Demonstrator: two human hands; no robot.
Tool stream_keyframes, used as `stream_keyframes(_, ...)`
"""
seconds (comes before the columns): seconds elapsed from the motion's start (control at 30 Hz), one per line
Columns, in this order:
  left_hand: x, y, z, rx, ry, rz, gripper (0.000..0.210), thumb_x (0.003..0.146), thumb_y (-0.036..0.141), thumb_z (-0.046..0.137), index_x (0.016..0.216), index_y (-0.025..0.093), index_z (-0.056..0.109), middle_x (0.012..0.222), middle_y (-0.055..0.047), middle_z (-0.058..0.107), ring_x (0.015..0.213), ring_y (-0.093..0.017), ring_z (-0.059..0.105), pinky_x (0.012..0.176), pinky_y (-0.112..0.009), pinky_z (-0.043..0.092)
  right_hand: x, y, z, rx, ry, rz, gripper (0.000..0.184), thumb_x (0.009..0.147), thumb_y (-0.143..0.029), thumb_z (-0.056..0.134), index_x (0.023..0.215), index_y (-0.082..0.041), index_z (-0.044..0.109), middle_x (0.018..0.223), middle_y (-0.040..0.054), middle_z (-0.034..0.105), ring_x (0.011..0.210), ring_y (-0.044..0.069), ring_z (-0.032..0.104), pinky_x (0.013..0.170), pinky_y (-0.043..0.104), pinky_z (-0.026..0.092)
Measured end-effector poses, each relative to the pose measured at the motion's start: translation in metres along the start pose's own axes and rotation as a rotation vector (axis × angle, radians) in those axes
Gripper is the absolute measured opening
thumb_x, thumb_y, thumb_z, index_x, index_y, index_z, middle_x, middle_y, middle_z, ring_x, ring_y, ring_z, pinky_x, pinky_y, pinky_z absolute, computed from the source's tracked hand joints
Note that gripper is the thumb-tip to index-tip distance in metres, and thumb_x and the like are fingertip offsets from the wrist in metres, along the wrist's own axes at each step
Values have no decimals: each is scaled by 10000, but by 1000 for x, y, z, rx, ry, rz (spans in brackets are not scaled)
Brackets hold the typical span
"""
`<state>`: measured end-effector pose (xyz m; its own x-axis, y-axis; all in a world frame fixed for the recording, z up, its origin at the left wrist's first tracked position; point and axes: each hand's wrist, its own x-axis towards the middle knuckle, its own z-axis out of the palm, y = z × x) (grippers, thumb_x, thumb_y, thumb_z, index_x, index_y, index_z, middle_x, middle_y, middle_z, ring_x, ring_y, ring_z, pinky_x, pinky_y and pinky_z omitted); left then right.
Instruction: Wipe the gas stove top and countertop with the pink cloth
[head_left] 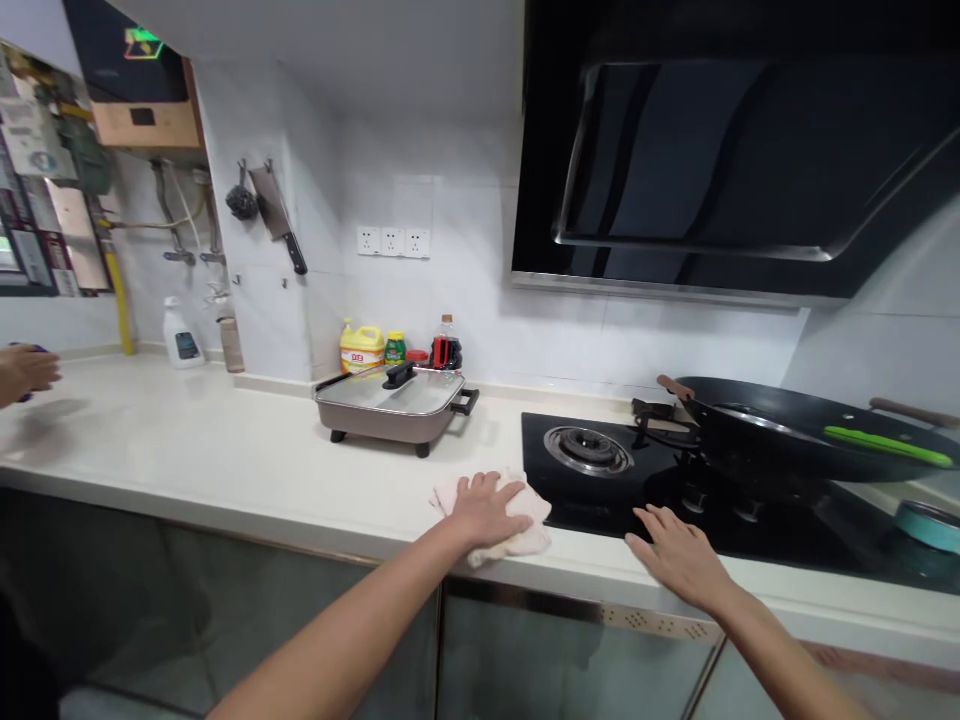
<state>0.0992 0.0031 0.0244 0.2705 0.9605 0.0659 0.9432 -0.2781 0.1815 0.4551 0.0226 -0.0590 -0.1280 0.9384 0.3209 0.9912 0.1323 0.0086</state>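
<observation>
My left hand (487, 512) lies spread on a pale pink cloth (534, 542), pressing it to the white countertop (247, 455) beside the left edge of the black gas stove (577, 510). The cloth is crumpled around my fingers and its right edge meets the stove. With fingers stretched out, my right hand (679, 555) hovers over or rests at the stove's front edge and holds nothing; whether it touches cannot be told. Behind the cloth stands a brown electric pan (379, 420) with a glass lid.
On the stove's right sits a large wok (780, 420) with a green-handled utensil (889, 445). A range hood (697, 170) hangs above. Bottles, including a yellow jug (361, 350), line the wall. A cleaver (274, 210) hangs there. Another person's hand (28, 370) is at far left.
</observation>
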Motion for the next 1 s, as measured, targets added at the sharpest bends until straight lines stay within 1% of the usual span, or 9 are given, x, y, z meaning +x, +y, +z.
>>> stream_keyframes(0.1, 38, -6, 1, 27, -2, -62, 787, 894, 787, 406, 1588, 416, 431, 1696, -95, 380, 1544, -394, 313, 1222, -633, 209, -5, 2, -2, 46, 51, -3, 652, 990, -583, 375, 1461, -193, 604, 1550, 153, 551, 1457, 338, 476, 1170, 551, 367)
stream_keyframes(0.2, 77, -11, 3, 29, -5, -104, 804, 906, 786, 369, 1613, 403, 387, 1723, -95, 340, 1564, -397, 284, 1231, -641, 190, -10, 0, -3, 105, 125, 7, 631, 992, -600, 360, 1399, -210, 643, 1502, 141, 591, 1415, 326, 516, 1166, 551, 373)
stream_keyframes(0.33, 125, -15, 2, 34, -3, -193, 829, 901, 787, 347, 1626, 385, 365, 1732, -117, 312, 1578, -452, 219, 1219, -722, 95, -13, 0, -5, 185, 165, 13, 571, 995, -602, 354, 1285, -249, 697, 1419, 109, 651, 1350, 312, 571, 1141, 551, 404)
stream_keyframes(0.4, 143, -15, 1, 38, -11, -246, 848, 895, 793, 333, 1629, 369, 363, 1728, -135, 309, 1574, -485, 201, 1194, -759, 92, -12, 3, -5, 219, 184, 16, 539, 990, -601, 367, 1234, -269, 714, 1388, 94, 669, 1315, 312, 594, 1127, 552, 420)
stream_keyframes(0.5, 155, -14, 1, 50, -13, -295, 814, 899, 782, 324, 1601, 378, 405, 1701, -129, 359, 1534, -485, 277, 1174, -743, 168, -9, 7, -3, 257, 212, 17, 506, 991, -583, 367, 1185, -288, 728, 1362, 76, 683, 1287, 301, 613, 1114, 534, 439)
stream_keyframes(0.6, 146, -12, 3, 69, 13, -275, 777, 907, 776, 307, 1563, 386, 456, 1672, -115, 403, 1499, -455, 329, 1169, -689, 225, -6, 11, 1, 273, 224, 27, 487, 982, -571, 372, 1163, -299, 734, 1341, 63, 695, 1269, 294, 626, 1098, 518, 457)
stream_keyframes(0.73, 112, -4, 9, 84, 44, -209, 778, 915, 777, 286, 1554, 375, 473, 1649, -118, 427, 1473, -430, 361, 1162, -643, 257, -4, 12, 4, 259, 213, 36, 482, 967, -564, 384, 1178, -290, 720, 1323, 64, 696, 1262, 297, 626, 1089, 526, 458)
stream_keyframes(0.87, 77, 11, 15, 73, 36, -153, 775, 926, 759, 295, 1566, 356, 464, 1666, -126, 407, 1487, -435, 342, 1166, -652, 248, -5, 8, 3, 228, 176, 66, 497, 971, -546, 354, 1209, -278, 699, 1347, 78, 678, 1271, 305, 617, 1085, 544, 447)
stream_keyframes(1.0, 44, 23, 19, 51, 21, -88, 748, 944, 744, 270, 1573, 385, 461, 1703, -95, 355, 1507, -442, 303, 1172, -669, 236, -6, 4, -1, 212, 151, 76, 523, 975, -540, 330, 1245, -268, 686, 1381, 86, 661, 1286, 299, 606, 1104, 532, 428)
